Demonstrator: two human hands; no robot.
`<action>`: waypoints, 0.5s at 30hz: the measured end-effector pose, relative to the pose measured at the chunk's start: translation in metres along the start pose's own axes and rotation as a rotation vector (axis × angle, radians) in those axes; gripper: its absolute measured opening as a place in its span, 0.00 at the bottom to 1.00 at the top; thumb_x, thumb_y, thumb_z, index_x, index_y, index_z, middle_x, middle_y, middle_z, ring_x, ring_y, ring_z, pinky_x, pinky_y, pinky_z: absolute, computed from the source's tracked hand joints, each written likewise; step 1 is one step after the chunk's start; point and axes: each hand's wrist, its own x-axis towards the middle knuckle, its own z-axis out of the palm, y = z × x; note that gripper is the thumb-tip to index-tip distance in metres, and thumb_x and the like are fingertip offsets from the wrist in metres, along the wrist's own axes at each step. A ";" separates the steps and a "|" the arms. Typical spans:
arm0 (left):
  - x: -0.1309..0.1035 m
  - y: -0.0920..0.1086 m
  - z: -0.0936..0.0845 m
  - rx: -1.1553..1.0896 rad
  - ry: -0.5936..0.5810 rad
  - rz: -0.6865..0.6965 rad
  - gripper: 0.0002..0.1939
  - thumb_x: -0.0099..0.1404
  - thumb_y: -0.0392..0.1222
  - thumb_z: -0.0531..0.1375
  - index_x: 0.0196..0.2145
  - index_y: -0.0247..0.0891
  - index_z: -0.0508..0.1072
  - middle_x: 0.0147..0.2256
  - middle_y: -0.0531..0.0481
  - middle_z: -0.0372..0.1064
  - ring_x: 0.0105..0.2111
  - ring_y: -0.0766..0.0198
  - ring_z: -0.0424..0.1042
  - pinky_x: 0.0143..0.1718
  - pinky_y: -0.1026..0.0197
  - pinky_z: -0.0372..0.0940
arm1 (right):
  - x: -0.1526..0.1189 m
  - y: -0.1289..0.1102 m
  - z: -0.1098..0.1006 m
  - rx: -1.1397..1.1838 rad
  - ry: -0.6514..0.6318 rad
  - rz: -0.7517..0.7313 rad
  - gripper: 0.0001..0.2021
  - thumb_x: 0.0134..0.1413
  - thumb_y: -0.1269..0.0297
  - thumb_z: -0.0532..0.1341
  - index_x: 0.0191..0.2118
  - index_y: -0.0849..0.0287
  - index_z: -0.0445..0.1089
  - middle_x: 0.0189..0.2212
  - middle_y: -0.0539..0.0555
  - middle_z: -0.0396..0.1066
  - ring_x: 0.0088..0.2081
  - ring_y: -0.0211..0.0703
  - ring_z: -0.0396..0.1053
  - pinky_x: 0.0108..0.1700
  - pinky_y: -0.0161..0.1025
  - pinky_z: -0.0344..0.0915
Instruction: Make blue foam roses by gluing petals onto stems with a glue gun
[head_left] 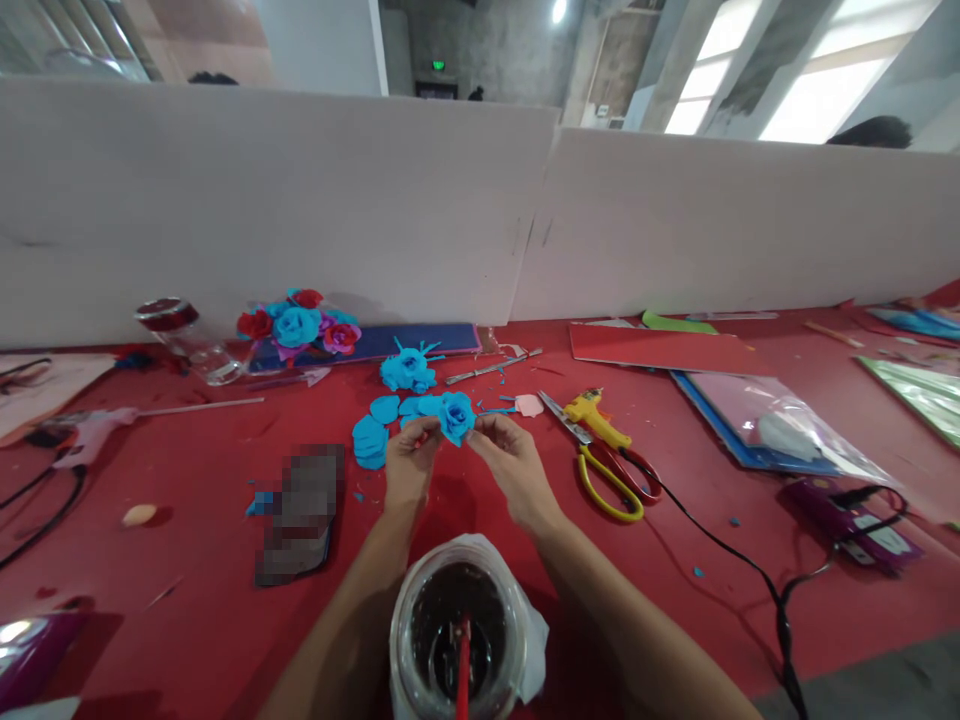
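Observation:
Between my two hands is a blue craft rose [456, 416], held just above the red table. My left hand [411, 455] pinches its left edge, and the fingers of my right hand [514, 460] close on its lower right edge. Loose blue petals [370, 442] lie in a stack left of my left hand, with more partly hidden behind the rose. Another blue flower [409, 368] with thin strips sticks up just beyond. A pale pink petal [529, 405] rests beyond my right hand.
A jar [401, 640] holding a red stick stands between my forearms. Scissors [611, 485] and a yellow glue gun [598, 415] with a cord lie right. A phone [300, 515] lies left; a flower bunch [296, 327] and a tilted glass bottle [196, 345] are behind. A white partition [300, 200] edges the table.

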 end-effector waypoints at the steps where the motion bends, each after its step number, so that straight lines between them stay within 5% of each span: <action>1: 0.000 0.000 0.000 0.053 -0.020 0.050 0.05 0.48 0.37 0.66 0.27 0.38 0.79 0.30 0.50 0.74 0.34 0.61 0.70 0.41 0.59 0.65 | 0.000 -0.001 0.000 -0.001 0.006 0.006 0.07 0.48 0.61 0.61 0.27 0.59 0.69 0.25 0.48 0.68 0.30 0.37 0.63 0.35 0.35 0.60; 7: 0.002 -0.001 -0.002 0.149 -0.096 0.214 0.04 0.53 0.38 0.64 0.29 0.40 0.80 0.32 0.50 0.76 0.35 0.60 0.72 0.40 0.58 0.66 | 0.002 -0.002 -0.003 0.001 0.040 0.045 0.06 0.45 0.63 0.63 0.25 0.59 0.69 0.23 0.47 0.67 0.29 0.37 0.62 0.35 0.35 0.59; 15: 0.001 -0.008 -0.002 0.053 -0.080 0.196 0.06 0.53 0.38 0.64 0.30 0.39 0.80 0.32 0.49 0.76 0.35 0.60 0.72 0.42 0.57 0.66 | 0.002 -0.003 -0.004 0.057 -0.034 0.141 0.08 0.44 0.61 0.65 0.25 0.60 0.73 0.24 0.48 0.70 0.28 0.36 0.62 0.36 0.35 0.58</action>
